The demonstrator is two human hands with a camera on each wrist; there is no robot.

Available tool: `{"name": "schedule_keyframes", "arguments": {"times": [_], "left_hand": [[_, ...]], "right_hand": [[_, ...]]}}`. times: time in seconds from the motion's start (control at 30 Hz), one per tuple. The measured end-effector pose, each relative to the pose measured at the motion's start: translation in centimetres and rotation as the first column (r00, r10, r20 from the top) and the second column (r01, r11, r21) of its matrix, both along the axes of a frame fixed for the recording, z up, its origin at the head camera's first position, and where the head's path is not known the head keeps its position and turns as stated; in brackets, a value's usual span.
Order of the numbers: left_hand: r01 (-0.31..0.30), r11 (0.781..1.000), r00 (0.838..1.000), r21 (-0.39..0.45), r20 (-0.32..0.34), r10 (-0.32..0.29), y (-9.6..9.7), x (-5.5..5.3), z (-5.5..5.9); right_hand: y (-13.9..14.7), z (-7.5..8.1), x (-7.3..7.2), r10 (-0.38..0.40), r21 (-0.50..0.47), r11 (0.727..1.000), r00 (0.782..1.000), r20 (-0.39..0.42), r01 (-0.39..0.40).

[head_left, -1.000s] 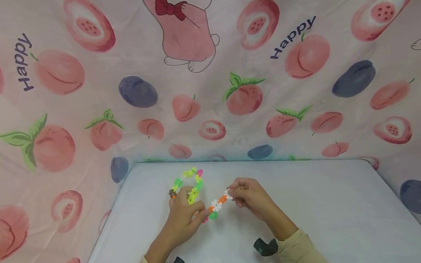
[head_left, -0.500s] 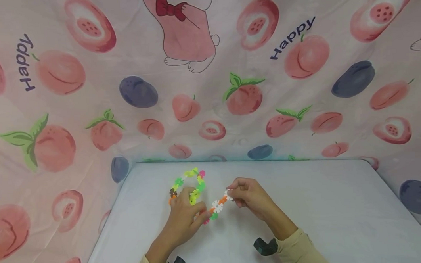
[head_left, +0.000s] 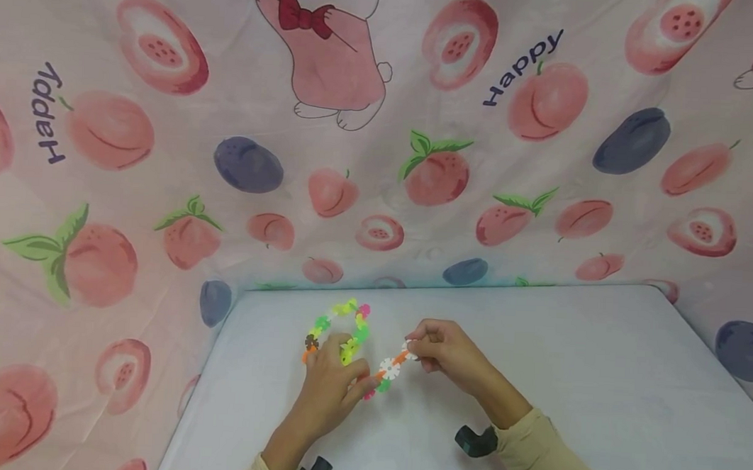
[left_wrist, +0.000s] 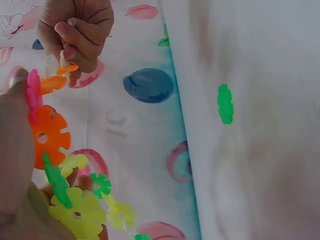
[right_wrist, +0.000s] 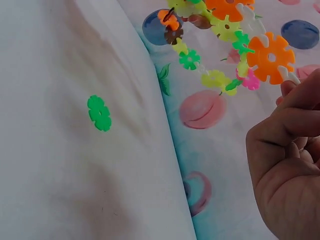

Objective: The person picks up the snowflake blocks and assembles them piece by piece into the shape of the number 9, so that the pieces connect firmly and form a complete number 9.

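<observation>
A chain of slotted flower-shaped plastic discs, in orange, white, yellow, green, pink and brown, curves in a loop in the head view. Its left part is gripped by my left hand, whose fingers spread over several discs and hide some of them. In the left wrist view, that thumb rests by a pink disc. My right hand pinches a white disc at the chain's right end, next to an orange disc. The slot joint at the fingertips is partly hidden.
A single green disc lies on the white table, seen in both wrist views. Behind the table hangs a pink cloth printed with fruit. Black wrist mounts sit at both cuffs.
The far part of the loop has shifted slightly to the right. Both hands keep nearly the same place and hold.
</observation>
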State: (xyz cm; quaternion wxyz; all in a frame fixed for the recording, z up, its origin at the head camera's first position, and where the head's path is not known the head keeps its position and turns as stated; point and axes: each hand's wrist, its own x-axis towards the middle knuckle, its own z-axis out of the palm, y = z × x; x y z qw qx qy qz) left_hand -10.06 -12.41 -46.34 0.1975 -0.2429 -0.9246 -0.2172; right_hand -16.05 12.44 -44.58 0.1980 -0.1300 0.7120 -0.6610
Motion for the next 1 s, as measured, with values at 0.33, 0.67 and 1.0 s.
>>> {"name": "schedule_keyframes", "arguments": {"times": [0.33,0.67,1.0], "left_hand": [[-0.020,0.999,1.000,0.028,0.020,0.019,0.3,-0.2,-0.6],[-0.048,0.998,0.998,0.027,0.040,0.047,0.0,-0.1,-0.1],[-0.094,0.995,0.995,0.045,0.020,0.094,-0.7,-0.3,-0.9]], "right_hand": [[0.3,-0.5,-0.3,0.012,-0.058,0.998,0.998,0.062,-0.008],[0.2,-0.8,-0.3,0.011,-0.065,0.998,0.997,0.078,-0.006],[-0.2,-2.4,-1.0,-0.062,-0.035,0.997,0.987,0.145,0.068]]}}
